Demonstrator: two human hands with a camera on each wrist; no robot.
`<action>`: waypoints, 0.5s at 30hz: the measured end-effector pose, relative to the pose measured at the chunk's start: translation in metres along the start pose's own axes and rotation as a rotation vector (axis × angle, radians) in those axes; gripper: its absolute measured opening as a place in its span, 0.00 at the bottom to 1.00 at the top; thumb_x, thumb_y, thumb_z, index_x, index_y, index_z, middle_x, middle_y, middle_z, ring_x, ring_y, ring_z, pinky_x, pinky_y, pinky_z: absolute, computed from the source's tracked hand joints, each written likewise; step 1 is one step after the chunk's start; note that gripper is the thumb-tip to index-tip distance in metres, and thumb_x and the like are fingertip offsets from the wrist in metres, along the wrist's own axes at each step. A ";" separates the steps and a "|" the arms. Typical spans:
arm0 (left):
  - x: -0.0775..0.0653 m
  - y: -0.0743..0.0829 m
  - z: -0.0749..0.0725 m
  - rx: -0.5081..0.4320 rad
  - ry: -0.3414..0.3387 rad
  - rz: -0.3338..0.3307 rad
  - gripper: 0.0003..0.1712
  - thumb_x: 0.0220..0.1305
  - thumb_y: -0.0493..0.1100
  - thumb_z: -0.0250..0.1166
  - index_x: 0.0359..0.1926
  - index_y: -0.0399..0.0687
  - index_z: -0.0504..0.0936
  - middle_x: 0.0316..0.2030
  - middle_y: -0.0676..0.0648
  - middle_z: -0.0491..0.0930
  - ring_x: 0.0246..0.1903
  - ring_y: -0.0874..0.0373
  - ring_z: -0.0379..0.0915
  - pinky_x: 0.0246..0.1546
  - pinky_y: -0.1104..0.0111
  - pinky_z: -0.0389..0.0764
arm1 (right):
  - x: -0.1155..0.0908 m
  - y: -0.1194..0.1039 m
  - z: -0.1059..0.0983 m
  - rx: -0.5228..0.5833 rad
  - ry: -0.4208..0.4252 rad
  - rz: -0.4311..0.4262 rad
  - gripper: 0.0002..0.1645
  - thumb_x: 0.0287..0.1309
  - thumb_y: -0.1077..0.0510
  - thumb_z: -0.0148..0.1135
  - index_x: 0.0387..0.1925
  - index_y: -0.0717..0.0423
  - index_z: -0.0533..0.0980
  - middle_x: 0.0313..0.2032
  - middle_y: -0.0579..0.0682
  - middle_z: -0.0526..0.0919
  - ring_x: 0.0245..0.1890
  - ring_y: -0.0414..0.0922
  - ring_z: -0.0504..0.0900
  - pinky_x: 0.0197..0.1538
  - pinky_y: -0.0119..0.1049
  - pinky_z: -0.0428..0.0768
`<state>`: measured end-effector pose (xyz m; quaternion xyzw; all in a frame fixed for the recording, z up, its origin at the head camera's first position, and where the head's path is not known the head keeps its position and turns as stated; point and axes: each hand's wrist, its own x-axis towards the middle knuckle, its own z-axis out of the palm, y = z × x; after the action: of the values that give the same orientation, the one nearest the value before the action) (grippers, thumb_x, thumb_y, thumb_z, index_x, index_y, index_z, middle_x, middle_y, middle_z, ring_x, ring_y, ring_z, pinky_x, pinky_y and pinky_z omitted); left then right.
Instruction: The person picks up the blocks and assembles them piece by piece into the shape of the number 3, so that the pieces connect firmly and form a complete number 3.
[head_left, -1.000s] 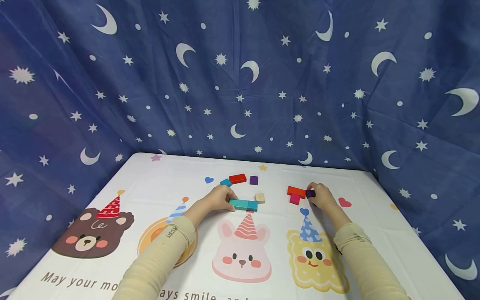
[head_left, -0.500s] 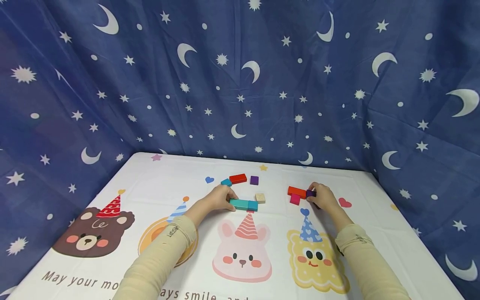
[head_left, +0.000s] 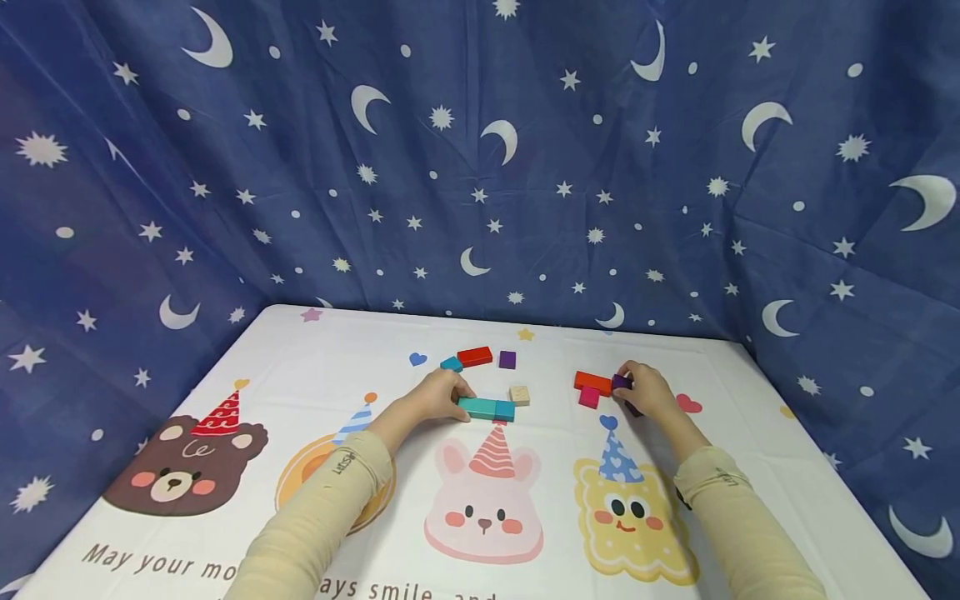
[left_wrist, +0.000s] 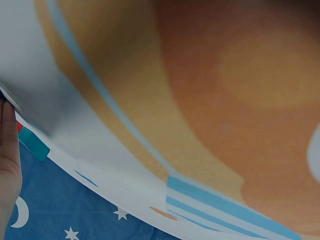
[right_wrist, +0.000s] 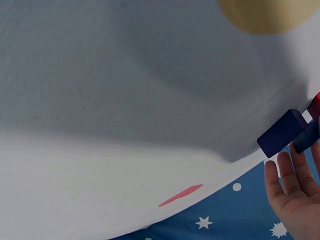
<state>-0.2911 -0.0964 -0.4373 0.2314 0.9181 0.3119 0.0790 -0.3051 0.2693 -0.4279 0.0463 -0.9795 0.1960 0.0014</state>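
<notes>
Pinching smooth, oblong teal block point(head_left: 477, 408): left fingers point(head_left: 460, 386); right fingers point(head_left: 632, 367) grasping squarish purple block point(head_left: 620, 382) beside flat-faced red bar point(head_left: 592, 382).

The left arm point(head_left: 315, 508) and right arm point(head_left: 738, 521) reach forward, apart; the left hand point(head_left: 431, 397) pinches, the right hand point(head_left: 648, 392) apparently too, its outer fingers point(right_wrist: 273, 181) loosely extended.

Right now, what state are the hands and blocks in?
Left hand, gripping turquoise block
Right hand, pinching dark purple block
Other dark purple block, beside it
Turquoise block, against blue block
Near red block, against pink block
Far red block, lying flat
Far purple block, apart
Cream block, unheld
Teal block, partly hidden
</notes>
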 end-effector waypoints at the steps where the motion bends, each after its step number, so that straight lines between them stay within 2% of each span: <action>1: 0.000 0.000 0.000 0.000 0.003 0.001 0.18 0.45 0.38 0.76 0.41 0.40 0.86 0.35 0.47 0.86 0.30 0.63 0.75 0.38 0.72 0.79 | 0.000 -0.001 0.000 0.000 0.001 -0.003 0.19 0.55 0.63 0.64 0.46 0.69 0.72 0.41 0.67 0.78 0.38 0.56 0.75 0.50 0.52 0.77; 6: -0.001 -0.001 0.000 -0.004 0.012 0.009 0.17 0.45 0.38 0.76 0.40 0.40 0.86 0.34 0.47 0.86 0.30 0.62 0.75 0.37 0.71 0.79 | 0.001 -0.001 -0.001 0.003 0.017 -0.013 0.22 0.55 0.60 0.65 0.47 0.69 0.72 0.38 0.65 0.78 0.36 0.54 0.74 0.48 0.49 0.78; 11: 0.000 -0.002 0.001 0.008 0.013 0.010 0.17 0.44 0.38 0.76 0.39 0.40 0.86 0.33 0.47 0.86 0.29 0.63 0.74 0.36 0.72 0.78 | 0.000 0.000 -0.001 -0.005 0.079 -0.040 0.23 0.54 0.57 0.66 0.45 0.71 0.73 0.34 0.63 0.77 0.33 0.53 0.73 0.44 0.48 0.78; 15: 0.001 -0.002 0.002 0.009 0.012 -0.002 0.17 0.44 0.38 0.76 0.39 0.41 0.86 0.34 0.48 0.86 0.30 0.63 0.74 0.37 0.71 0.79 | 0.000 -0.001 -0.003 0.026 0.099 -0.046 0.22 0.54 0.57 0.66 0.43 0.71 0.73 0.36 0.64 0.78 0.35 0.54 0.75 0.46 0.49 0.78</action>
<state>-0.2920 -0.0967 -0.4399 0.2292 0.9202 0.3088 0.0727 -0.3051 0.2699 -0.4251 0.0589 -0.9743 0.2109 0.0535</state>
